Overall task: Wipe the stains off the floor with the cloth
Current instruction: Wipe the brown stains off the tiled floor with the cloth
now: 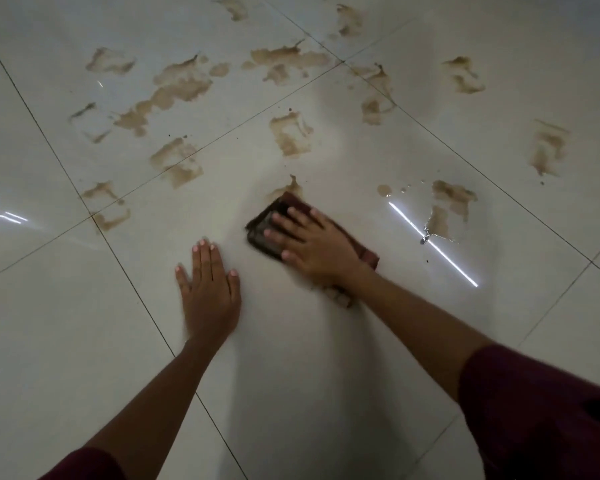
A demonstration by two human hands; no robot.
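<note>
My right hand (312, 242) presses flat on a dark reddish-brown cloth (262, 233) lying on the white tiled floor (291, 358); the cloth looks blurred. A small brown stain (290, 188) touches the cloth's far edge. My left hand (208, 287) rests flat on the tile to the left of the cloth, fingers spread, holding nothing. Several brown muddy stains spread across the tiles beyond, such as one ahead (290, 133), one to the left (179, 164) and one to the right (451, 209).
Dark grout lines (132, 282) cross the glossy floor diagonally. A bright strip of reflected light (433, 244) lies right of the cloth, beside a small wet patch. Dark red sleeves (541, 410) cover my upper arms.
</note>
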